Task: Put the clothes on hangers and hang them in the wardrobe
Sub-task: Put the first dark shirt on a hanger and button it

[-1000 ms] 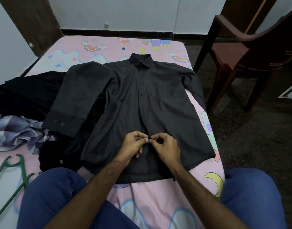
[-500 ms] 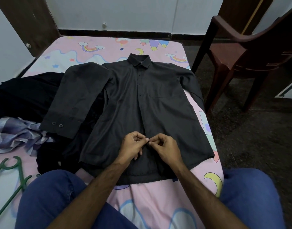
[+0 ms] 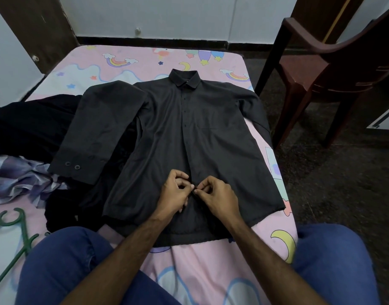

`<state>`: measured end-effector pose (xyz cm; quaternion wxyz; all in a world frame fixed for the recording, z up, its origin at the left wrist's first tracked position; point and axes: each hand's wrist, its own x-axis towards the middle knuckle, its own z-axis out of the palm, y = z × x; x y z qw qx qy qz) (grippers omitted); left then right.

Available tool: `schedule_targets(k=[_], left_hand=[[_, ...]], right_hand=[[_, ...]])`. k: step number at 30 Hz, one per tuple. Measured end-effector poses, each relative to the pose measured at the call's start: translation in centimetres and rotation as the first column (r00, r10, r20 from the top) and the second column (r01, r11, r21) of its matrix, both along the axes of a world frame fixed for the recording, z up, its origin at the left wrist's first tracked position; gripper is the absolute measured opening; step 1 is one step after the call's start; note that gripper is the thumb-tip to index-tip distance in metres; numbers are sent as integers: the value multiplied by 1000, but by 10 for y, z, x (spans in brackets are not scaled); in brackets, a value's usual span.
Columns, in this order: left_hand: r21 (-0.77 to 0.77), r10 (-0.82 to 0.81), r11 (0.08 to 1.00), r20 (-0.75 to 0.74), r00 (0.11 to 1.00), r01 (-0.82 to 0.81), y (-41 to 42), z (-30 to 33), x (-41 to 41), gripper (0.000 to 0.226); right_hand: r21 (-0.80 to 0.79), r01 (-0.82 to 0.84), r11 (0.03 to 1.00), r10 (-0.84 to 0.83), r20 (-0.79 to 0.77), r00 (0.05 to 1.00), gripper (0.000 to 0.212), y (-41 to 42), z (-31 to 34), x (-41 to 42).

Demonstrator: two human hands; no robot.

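Head view: your left hand (image 3: pixel 174 192) and right hand (image 3: pixel 215 194) both pinch the dark shirt (image 3: pixel 189 133) placket. Fingertips meet low on the front.

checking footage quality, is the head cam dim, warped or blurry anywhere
Head view: dim, flat light, so the dark shirt shows little detail; wide-angle bending curves the chair and bed edge; the floor at right is smeared; both hands stay sharp.
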<state>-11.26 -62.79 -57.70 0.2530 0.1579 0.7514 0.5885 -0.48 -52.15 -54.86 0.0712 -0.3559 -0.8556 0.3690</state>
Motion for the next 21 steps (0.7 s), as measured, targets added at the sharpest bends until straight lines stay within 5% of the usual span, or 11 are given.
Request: schedule_targets(k=[4, 9, 15, 19, 21], left_hand=[[-26, -23, 999, -29, 999, 23, 0, -2, 0, 23], [-56, -86, 995, -92, 992, 81, 2, -1, -1, 29], [2, -101, 995, -32, 994, 101, -3, 2, -1, 25], [-24, -171, 985, -46, 984, 170, -13, 11, 1, 26], [-127, -299, 951, -169, 939, 281, -22, 18, 1, 33]], right_hand=[[-47, -60, 997, 64, 77, 995, 20, 6, 4, -4], [-240, -43, 970, 47, 9, 999, 23, 14, 2, -9], [-267, -42, 963, 37, -22, 999, 15, 14, 0, -7], [-322, -160, 933, 156, -38, 987, 24, 14, 18, 7], [-261, -282, 923, 302, 39, 953, 34, 15, 27, 20]])
